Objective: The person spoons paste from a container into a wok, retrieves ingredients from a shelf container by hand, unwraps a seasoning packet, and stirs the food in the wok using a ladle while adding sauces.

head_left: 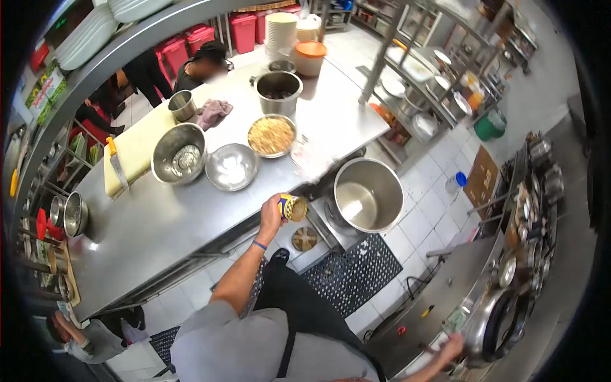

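Head view: the left hand (270, 216) is gripping a tilted yellow can (293, 207) toward the large steel pot (368, 194); the right hand (453, 347) is grasping a wok handle (468, 353), steadying it.

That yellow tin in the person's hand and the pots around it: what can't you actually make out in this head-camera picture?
- Yellow tin: label too small to read; the left hand covers one side.
- Large steel pot: a pale patch inside, contents unclear.
- Right hand: near the bottom edge, blurred; its grip cannot be judged.
- Deep pot on the steel table: contents in shadow.
- Seated person's face: blurred out.
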`<act>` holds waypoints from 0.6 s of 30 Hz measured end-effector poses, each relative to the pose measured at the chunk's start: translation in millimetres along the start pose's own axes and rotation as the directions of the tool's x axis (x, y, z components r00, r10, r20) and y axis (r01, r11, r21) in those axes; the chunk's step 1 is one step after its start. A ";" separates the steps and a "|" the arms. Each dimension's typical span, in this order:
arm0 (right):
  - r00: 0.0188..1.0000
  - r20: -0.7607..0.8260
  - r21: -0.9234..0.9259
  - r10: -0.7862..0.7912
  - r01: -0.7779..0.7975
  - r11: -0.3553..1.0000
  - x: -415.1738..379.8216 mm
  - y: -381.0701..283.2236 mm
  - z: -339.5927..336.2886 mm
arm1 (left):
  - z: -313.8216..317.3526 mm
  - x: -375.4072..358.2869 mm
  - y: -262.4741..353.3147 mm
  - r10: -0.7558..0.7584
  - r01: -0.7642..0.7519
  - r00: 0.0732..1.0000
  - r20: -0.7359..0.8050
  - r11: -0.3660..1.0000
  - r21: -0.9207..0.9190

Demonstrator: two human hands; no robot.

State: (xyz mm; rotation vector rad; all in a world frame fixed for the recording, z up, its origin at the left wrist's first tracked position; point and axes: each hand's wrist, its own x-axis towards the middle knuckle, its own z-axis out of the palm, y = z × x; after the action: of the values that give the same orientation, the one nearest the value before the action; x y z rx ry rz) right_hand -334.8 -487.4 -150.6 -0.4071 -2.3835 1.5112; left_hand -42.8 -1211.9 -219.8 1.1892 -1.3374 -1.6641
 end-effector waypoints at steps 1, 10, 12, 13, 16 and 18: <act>0.955 0.279 0.048 0.098 -0.116 0.992 -44.6 -46.4 78.5 | -18.2 16.5 3.3 0.052 -0.053 0.998 0.022 0.996 0.075; 0.415 0.805 0.326 -0.425 0.289 0.900 -281.5 -393.3 589.9 | -52.9 55.5 -15.6 0.228 -0.223 0.970 0.079 0.972 -0.072; 0.367 0.779 0.393 -0.509 0.348 0.851 -315.3 -444.9 667.5 | -55.5 55.5 -16.7 0.403 -0.404 0.913 0.060 0.915 0.013; 0.312 0.725 0.403 -0.614 0.531 0.745 -314.8 -454.2 724.2 | -58.0 53.0 -7.6 0.335 -0.337 0.940 0.066 0.941 0.029; 0.023 0.380 0.331 -0.925 0.930 0.159 -357.2 -500.8 852.0 | -63.3 52.8 -2.4 0.322 -0.321 0.939 0.118 0.947 -0.025; -0.226 0.261 0.316 -0.938 0.939 -0.138 -346.4 -477.0 916.3 | -64.1 50.2 10.2 0.311 -0.307 0.944 0.113 0.950 -0.054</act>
State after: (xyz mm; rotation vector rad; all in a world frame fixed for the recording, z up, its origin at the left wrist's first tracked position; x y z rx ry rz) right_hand -410.8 -1573.9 -122.9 1.7049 -1.7191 0.6507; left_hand -0.6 -1282.1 -225.0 0.8179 -1.4777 -1.5423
